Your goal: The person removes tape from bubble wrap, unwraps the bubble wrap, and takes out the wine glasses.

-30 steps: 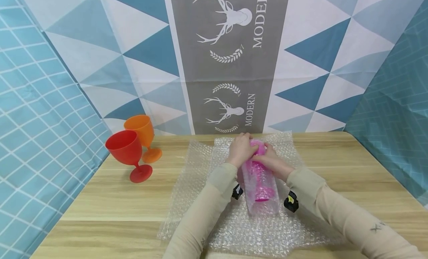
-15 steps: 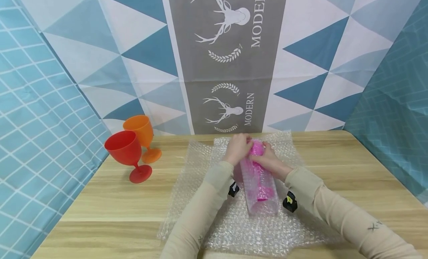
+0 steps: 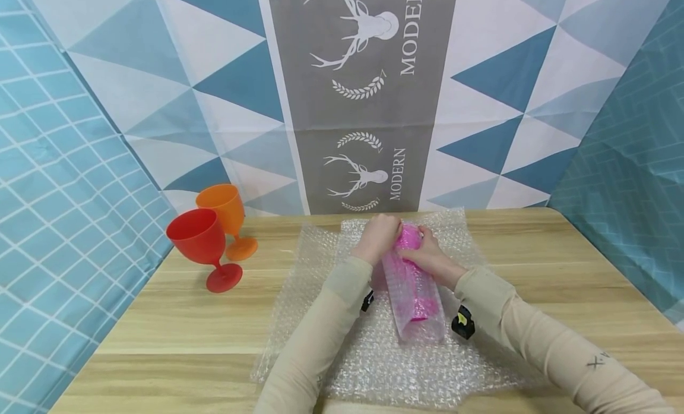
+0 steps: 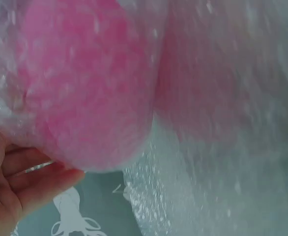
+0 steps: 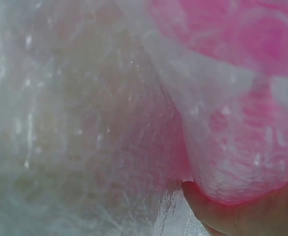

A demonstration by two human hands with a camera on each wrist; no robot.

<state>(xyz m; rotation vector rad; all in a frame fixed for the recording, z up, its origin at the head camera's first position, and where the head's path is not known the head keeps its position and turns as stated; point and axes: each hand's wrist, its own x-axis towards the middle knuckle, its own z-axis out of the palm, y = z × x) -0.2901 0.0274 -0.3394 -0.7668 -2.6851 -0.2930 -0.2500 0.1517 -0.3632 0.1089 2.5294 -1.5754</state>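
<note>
A pink goblet [image 3: 409,238] lies wrapped in bubble wrap [image 3: 382,357], its bowl end away from me and its foot showing through near the roll's open front. My left hand [image 3: 380,237] is at the far left of the roll, fingers curled at the wrap; in the left wrist view its fingers [image 4: 41,182] touch the plastic beside the pink bowl. My right hand [image 3: 434,258] grips the roll from the right, thumb across the top. The right wrist view shows that thumb [image 5: 195,196] under the wrapped goblet. Most of the right fingers are hidden behind the roll.
A red goblet [image 3: 199,239] and an orange goblet [image 3: 228,212] stand upright at the table's left rear. Loose bubble wrap spreads under the roll over the wooden table [image 3: 160,354]. A patterned cloth wall [image 3: 369,105] rises behind the table's back edge.
My left hand has shifted slightly left, and its fingers have drawn back from the roll's far end. The right hand keeps its grip. The roll tilts slightly more to the left.
</note>
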